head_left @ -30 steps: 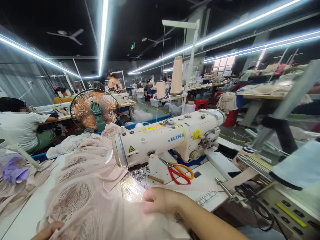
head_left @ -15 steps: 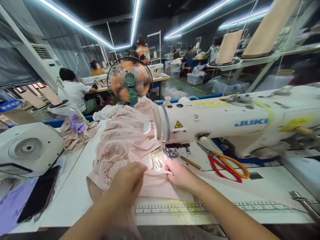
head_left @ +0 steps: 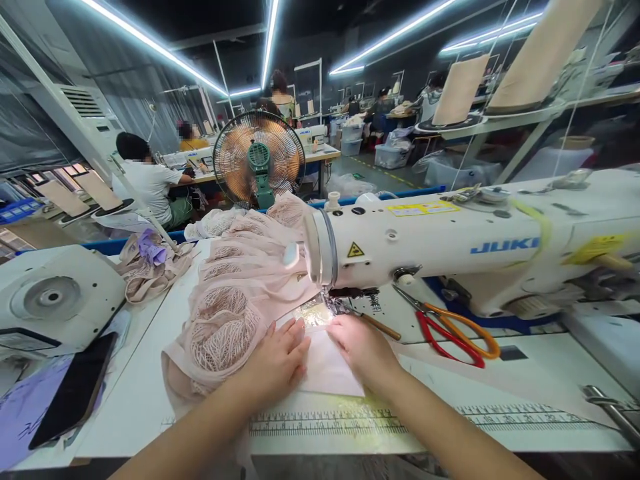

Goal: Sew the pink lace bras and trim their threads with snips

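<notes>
A pale pink lace garment piece [head_left: 235,293] lies in a long pile on the white table [head_left: 500,373], running under the head of a white Juki sewing machine [head_left: 450,247]. My left hand [head_left: 277,363] lies flat on the pink fabric just in front of the needle area [head_left: 333,303]. My right hand [head_left: 363,350] presses the same fabric flat to the right of it, fingers spread, fingertips close to the presser foot. Neither hand grips anything.
Red-and-orange scissors [head_left: 450,330] and a wooden-handled tool [head_left: 377,325] lie right of the needle. A printed ruler [head_left: 410,420] runs along the table's front edge. A phone [head_left: 75,393], another machine [head_left: 55,300] and more fabric [head_left: 150,263] sit left. A fan [head_left: 259,158] and seated people are behind.
The view swung down and left onto the table. My left hand came up from the lower left onto the fabric and flattened out; my right hand moved up to the needle area.
</notes>
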Demonstrator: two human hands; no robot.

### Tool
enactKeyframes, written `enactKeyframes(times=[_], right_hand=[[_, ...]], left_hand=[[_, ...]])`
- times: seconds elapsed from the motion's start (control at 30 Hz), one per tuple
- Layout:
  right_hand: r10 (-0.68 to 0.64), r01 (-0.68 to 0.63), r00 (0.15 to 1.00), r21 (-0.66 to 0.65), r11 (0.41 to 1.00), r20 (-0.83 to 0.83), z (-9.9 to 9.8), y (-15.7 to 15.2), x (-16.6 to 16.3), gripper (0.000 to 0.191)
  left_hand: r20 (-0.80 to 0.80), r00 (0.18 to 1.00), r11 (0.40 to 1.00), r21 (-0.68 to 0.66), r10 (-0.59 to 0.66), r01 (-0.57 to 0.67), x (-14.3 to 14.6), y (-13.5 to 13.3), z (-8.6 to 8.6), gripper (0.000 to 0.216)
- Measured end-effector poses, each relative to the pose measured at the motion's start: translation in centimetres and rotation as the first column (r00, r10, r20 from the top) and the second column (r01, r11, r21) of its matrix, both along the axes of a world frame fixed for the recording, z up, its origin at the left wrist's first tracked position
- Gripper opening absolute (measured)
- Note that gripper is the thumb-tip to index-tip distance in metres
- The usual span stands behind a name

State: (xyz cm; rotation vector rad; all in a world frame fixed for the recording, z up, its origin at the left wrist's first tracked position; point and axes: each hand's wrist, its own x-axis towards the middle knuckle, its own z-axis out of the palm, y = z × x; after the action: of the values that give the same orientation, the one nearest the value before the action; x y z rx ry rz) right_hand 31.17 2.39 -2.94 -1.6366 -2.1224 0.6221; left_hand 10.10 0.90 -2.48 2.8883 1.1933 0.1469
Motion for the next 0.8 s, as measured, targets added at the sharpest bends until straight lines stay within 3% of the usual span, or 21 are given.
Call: enactKeyframes(times=[0.13,0.27,0.47,0.67,0.8], right_hand=[[-0.033,0.024,0.991,0.075,0.997,0.128,-0.6,0.0,-0.9,0.016],[-0.054,0.021,0.981,0.175,0.984,0.186,-1.1,-0.4,-0.2,0.016],[0.133,-0.194,0.968,0.294,0.936,0.213,-2.7,-4.3,2.9,0.027],[0.246,-0.335,0.94,0.496,0.801,0.239,-4.1,-7.3,4.1,0.026],[0.256,-0.392,0.915,0.536,0.747,0.313,-4.2,-7.6,3.8,0.026]], left_hand=[[0.068,0.998,1.0,0.007,0.004,-0.005,2.8,-0.3,0.2,0.04],[0.038,0.999,1.0,-0.007,0.004,-0.003,5.0,0.4,-0.8,0.043],[0.026,0.999,0.999,0.016,0.033,-0.033,5.3,2.1,-0.8,0.037],[-0.005,0.995,0.995,0.019,0.102,-0.102,5.9,3.0,-0.2,0.036],[-0.01,0.991,0.991,0.008,0.133,-0.133,6.1,3.0,0.3,0.031]])
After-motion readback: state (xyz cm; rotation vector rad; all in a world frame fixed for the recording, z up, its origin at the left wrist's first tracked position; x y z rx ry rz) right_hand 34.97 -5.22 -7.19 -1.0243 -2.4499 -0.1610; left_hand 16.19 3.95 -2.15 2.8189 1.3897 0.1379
